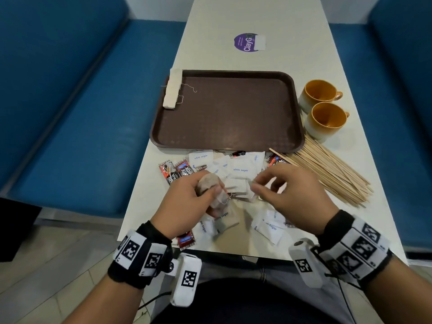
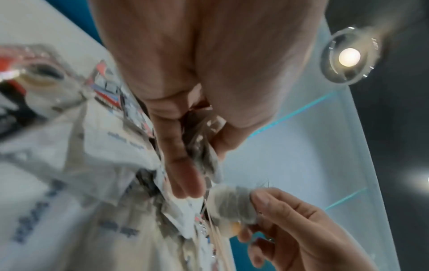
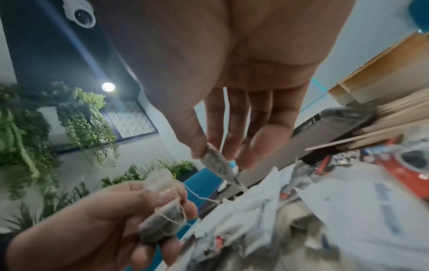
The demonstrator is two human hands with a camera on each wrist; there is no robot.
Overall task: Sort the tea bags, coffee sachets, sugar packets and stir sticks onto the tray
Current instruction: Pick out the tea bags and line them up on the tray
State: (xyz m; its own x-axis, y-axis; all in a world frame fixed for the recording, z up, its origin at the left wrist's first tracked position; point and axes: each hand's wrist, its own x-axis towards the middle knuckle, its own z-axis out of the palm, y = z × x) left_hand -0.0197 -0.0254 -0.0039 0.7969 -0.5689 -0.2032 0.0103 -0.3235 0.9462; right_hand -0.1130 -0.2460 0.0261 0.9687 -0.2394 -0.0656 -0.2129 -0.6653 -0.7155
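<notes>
The sugar packets (image 1: 240,170) heaped on the worktop (image 1: 257,19) read "white sugar" in blue, and a purple round sticker (image 1: 248,42) beyond the empty-centred brown tray (image 1: 295,94) reads "ClayG". The left hand (image 1: 187,202) has its grip curled round a bundle of tea bags (image 1: 211,187), while the right hand (image 1: 294,195) pinches one tea bag (image 3: 214,161) between thumb and fingertips. A row of tea bags (image 1: 172,90) lies along the tray's far-left rim, two orange cups (image 1: 323,108) stand to its right, and stir sticks (image 1: 327,169) fan beside red coffee sachets (image 1: 177,173).
</notes>
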